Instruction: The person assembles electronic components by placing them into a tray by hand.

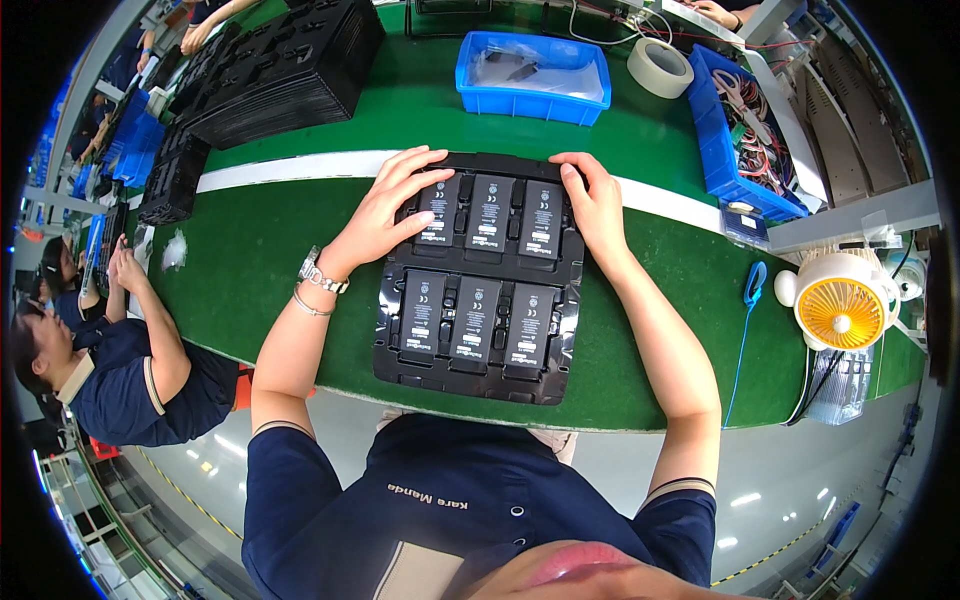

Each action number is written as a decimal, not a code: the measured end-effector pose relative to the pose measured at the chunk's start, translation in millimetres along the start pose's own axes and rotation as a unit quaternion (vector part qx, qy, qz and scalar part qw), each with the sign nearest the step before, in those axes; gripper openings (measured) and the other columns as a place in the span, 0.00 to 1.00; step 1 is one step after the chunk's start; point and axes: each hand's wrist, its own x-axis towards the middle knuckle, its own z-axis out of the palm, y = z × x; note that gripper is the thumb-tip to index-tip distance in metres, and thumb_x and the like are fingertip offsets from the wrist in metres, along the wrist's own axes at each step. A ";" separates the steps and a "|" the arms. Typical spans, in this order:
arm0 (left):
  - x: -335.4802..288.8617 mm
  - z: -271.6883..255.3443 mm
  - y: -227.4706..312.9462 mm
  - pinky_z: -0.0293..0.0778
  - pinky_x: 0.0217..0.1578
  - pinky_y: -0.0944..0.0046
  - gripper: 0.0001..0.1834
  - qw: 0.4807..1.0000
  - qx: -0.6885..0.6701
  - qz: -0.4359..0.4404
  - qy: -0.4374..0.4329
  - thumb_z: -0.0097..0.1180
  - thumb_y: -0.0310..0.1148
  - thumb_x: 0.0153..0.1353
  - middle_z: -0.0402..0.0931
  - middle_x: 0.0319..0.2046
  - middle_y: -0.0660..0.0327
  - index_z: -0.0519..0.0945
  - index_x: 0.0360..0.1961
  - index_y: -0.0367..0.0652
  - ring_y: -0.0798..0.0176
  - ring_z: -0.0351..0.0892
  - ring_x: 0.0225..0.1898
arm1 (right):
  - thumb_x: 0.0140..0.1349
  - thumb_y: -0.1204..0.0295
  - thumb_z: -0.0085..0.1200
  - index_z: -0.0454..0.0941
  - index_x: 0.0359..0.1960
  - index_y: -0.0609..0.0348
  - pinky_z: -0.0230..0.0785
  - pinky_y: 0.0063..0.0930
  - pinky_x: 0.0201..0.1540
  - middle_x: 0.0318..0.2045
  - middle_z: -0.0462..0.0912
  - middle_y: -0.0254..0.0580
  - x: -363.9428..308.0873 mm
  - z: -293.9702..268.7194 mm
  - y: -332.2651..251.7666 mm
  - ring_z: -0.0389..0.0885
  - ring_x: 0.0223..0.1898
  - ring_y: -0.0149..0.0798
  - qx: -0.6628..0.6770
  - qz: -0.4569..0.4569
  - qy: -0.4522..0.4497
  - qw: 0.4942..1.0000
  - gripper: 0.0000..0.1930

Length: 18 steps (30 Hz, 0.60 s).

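Note:
A black plastic tray [480, 267] lies on the green work surface in front of me. Several flat black batteries with white print, such as one in the near row [476, 318], sit in its pockets, in two rows. My left hand [392, 205] rests over the tray's far left corner, fingers spread, with fingertips on the rim and over the far left battery. At the far right corner, my right hand [594, 200] has its thumb and fingers around the tray's edge. The undersides of both hands are hidden.
Beyond the tray stand a blue bin [535, 108] with clear bags and a tape roll [660, 68]. A blue box [718, 150] of wires and scissors and a yellow-white fan [842, 310] are on the right. Stacked black trays [290, 80] stand far left; a co-worker [130, 370] sits left.

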 end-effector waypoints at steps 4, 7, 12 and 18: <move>0.1 -0.2 0.8 0.46 0.73 0.45 0.32 1.000 -0.004 0.000 0.001 0.53 0.50 0.64 0.62 0.71 0.56 0.74 0.65 0.46 0.47 0.52 0.74 | 0.69 0.67 0.49 0.82 0.43 0.60 0.70 0.40 0.47 0.39 0.84 0.46 0.1 0.1 0.3 0.81 0.43 0.49 0.002 0.003 -0.001 1.000 0.12; 0.1 0.1 0.9 0.46 0.73 0.45 0.31 1.000 -0.003 0.000 0.002 0.53 0.50 0.64 0.62 0.71 0.56 0.74 0.65 0.46 0.47 0.52 0.74 | 0.69 0.67 0.49 0.82 0.43 0.60 0.71 0.40 0.48 0.40 0.84 0.46 -0.3 0.1 0.5 0.81 0.43 0.49 -0.004 0.000 0.000 1.000 0.12; -0.1 0.6 1.7 0.46 0.73 0.45 0.31 1.000 -0.003 -0.003 0.004 0.52 0.51 0.64 0.62 0.71 0.56 0.74 0.64 0.45 0.47 0.52 0.74 | 0.69 0.67 0.49 0.82 0.43 0.60 0.71 0.40 0.48 0.40 0.84 0.46 -0.4 0.3 0.7 0.81 0.44 0.49 -0.001 0.004 0.001 1.000 0.12; -0.3 4.0 4.4 0.46 0.73 0.48 0.32 0.999 -0.007 -0.006 0.035 0.49 0.47 0.67 0.62 0.71 0.55 0.69 0.67 0.41 0.48 0.53 0.74 | 0.69 0.67 0.49 0.82 0.43 0.60 0.71 0.40 0.49 0.40 0.84 0.46 -0.3 -0.1 1.3 0.81 0.44 0.49 -0.001 0.003 -0.002 1.000 0.12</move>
